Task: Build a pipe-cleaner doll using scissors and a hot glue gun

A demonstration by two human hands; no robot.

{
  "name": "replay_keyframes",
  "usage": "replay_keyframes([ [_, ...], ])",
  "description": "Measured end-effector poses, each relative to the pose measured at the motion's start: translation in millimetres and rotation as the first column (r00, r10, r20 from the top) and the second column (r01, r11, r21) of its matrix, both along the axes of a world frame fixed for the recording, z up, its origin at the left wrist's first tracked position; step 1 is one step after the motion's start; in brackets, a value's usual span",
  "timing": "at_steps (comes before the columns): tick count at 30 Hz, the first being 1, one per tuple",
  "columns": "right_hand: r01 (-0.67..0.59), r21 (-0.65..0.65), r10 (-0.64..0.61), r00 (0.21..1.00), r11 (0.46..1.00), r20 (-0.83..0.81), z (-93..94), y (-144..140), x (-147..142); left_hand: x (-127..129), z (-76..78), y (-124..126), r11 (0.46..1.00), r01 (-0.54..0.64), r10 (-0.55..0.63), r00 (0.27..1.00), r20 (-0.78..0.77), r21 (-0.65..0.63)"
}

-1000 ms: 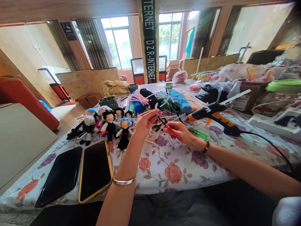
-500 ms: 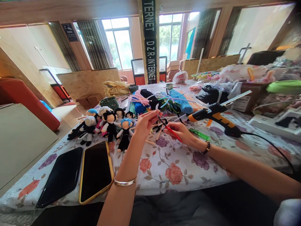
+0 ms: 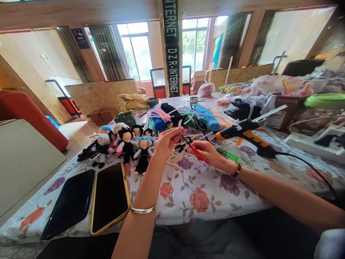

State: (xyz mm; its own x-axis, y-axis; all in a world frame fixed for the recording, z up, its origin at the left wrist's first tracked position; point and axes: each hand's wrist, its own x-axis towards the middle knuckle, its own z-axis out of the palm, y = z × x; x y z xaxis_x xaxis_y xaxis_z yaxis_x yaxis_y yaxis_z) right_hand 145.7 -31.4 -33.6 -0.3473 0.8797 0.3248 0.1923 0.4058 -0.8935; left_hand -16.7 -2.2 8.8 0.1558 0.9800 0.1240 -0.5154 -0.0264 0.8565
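Note:
My left hand (image 3: 169, 139) is raised over the table with thumb and fingers pinched on a short pale strip (image 3: 180, 123), whose end sticks up above the fingertips. My right hand (image 3: 206, 153) is closed round a red-handled tool (image 3: 198, 152). Its slim dark end (image 3: 184, 137) reaches up to the left fingertips; whether it touches the strip I cannot tell. Behind my hands lies a pile of pipe cleaners (image 3: 206, 117) in blue, pink, black and other colours. A glue gun (image 3: 249, 135) lies to the right of my right hand, beside a green transparent tool (image 3: 228, 154).
Several crocheted dolls (image 3: 126, 142) stand grouped left of my hands. Two phones (image 3: 68, 201) lie near the front left edge of the flowered tablecloth (image 3: 183, 201). The glue gun's black cord (image 3: 309, 162) runs off right. Black plastic bags (image 3: 239, 108) and a box (image 3: 285, 111) are at the back right.
My hands and the red-handled tool hold nearly the same position. The view has shifted only very slightly.

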Motion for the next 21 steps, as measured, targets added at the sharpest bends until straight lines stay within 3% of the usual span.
replay_keyframes([
  [21,0.006,0.030,-0.006,1.000,1.000,0.006,-0.8,0.0,-0.4,1.4,2.2,-0.5,1.000,0.007,-0.007,1.000,0.016,-0.024],
])
